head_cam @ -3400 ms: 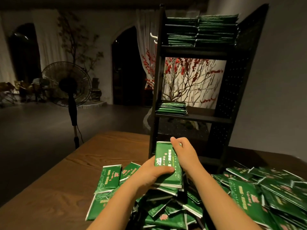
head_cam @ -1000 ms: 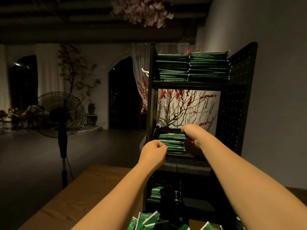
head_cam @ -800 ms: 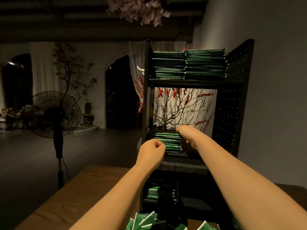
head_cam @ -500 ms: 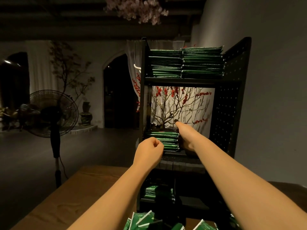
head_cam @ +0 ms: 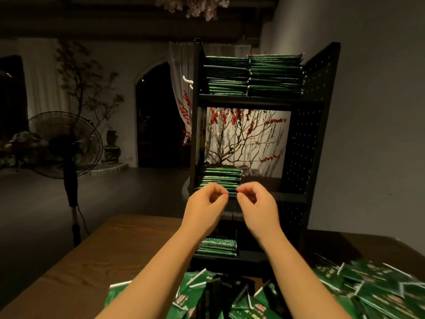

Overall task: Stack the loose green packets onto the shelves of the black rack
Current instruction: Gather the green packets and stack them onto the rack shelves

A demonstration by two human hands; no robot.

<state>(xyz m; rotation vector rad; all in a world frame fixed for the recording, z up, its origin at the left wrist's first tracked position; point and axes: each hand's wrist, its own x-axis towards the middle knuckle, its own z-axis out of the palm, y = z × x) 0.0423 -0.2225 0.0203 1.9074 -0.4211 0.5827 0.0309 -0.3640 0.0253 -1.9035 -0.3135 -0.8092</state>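
A black rack stands on a wooden table, its shelves partly filled with green packets. The top shelf carries two tall stacks side by side; the middle shelf holds one shorter stack at its left end, with the right half bare; the bottom shelf holds a low stack, also on the left. In front of the middle shelf's edge a person's left hand and right hand meet, the fingers of each curled with thumb and forefinger drawn together at a dark edge between them; whether they actually pinch a packet there cannot be told.

Half a second ago the right hand was reaching into the middle shelf beside the stack while the left hung back as a fist; now both are out in front of the shelf, fingertips nearly touching. More of the table shows at the bottom of the view than before.

Loose green packets lie heaped across the near and right side of the table. Behind the rack hangs a panel painted with red-blossomed branches. A standing fan is at left on the dark floor, an arched doorway beyond it, and pale flowers hang from the ceiling.
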